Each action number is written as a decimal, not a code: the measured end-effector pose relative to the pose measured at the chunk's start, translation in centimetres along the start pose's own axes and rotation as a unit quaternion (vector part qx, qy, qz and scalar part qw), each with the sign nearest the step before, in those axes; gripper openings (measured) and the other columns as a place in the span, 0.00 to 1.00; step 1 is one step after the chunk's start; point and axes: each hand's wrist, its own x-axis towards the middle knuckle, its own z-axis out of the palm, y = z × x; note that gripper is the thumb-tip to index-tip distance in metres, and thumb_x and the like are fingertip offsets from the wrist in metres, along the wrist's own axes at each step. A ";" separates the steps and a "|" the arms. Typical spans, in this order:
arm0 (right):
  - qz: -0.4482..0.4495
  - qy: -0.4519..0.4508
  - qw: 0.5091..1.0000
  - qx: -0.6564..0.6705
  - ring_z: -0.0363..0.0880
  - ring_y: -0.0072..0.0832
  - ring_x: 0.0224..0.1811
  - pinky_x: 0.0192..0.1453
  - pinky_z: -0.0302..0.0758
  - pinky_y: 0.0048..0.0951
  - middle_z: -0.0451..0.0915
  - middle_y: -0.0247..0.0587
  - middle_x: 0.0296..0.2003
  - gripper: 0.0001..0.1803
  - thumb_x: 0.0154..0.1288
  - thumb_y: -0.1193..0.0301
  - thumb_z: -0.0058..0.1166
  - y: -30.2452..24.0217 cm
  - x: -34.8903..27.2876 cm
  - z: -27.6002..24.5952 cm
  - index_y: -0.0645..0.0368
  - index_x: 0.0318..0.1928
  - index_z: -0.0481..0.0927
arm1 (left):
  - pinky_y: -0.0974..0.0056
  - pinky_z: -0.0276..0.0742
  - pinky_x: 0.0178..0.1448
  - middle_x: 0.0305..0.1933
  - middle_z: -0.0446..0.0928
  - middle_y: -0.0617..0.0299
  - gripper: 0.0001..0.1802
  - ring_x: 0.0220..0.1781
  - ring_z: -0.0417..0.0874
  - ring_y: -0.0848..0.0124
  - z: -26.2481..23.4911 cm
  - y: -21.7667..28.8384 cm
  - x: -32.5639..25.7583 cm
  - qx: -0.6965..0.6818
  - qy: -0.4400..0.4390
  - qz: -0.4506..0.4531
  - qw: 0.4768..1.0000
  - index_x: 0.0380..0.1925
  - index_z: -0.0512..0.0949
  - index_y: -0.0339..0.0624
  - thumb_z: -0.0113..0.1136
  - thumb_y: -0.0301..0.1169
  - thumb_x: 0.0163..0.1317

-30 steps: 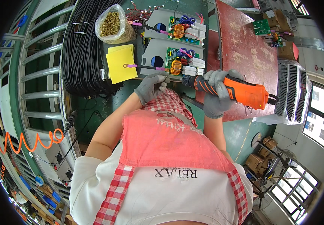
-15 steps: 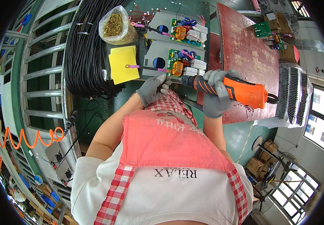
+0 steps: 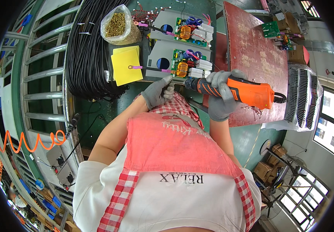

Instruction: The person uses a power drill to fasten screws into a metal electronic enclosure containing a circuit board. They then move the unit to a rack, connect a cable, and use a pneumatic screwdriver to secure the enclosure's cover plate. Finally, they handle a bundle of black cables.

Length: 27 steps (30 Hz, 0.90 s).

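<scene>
My right hand point(image 3: 224, 96), in a grey glove, is wrapped around an orange and black cordless screwdriver point(image 3: 252, 92). The tool lies nearly level, its black nose pointing left, close to the front edge of the nearer grey metal plate point(image 3: 154, 58). At that same edge my left hand point(image 3: 158, 92), also gloved, is closed with its fingers curled and fingertips together; whatever they hold is hidden. On the plate sits a green circuit board point(image 3: 179, 58) with a copper coil point(image 3: 182, 69), white blocks and blue capacitors. A black cable point(image 3: 151, 69) with purple-sleeved ends reaches left from it.
Yellow sheets point(image 3: 126, 65) and a bag of brass-coloured small parts point(image 3: 119, 29) lie left of the plates, beside a bundle of black cables point(image 3: 91, 50). A second plate with a board point(image 3: 190, 33) lies behind. To the right stands a worn red tabletop point(image 3: 256, 58).
The screwdriver and my right hand have shifted slightly left and up, bringing the nose nearer my left hand. My left hand stays almost where it was.
</scene>
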 end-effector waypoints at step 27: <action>0.049 -0.026 0.992 -0.116 0.80 0.28 0.34 0.44 0.78 0.32 0.79 0.42 0.29 0.25 0.48 0.87 0.52 7.2 -0.3 -1.5 0.63 0.49 0.65 | 0.69 0.75 0.30 0.34 0.78 0.56 0.11 0.29 0.77 0.71 -4.9 1.4 3.3 0.136 0.203 0.112 0.963 0.41 0.76 0.37 0.56 0.34 0.66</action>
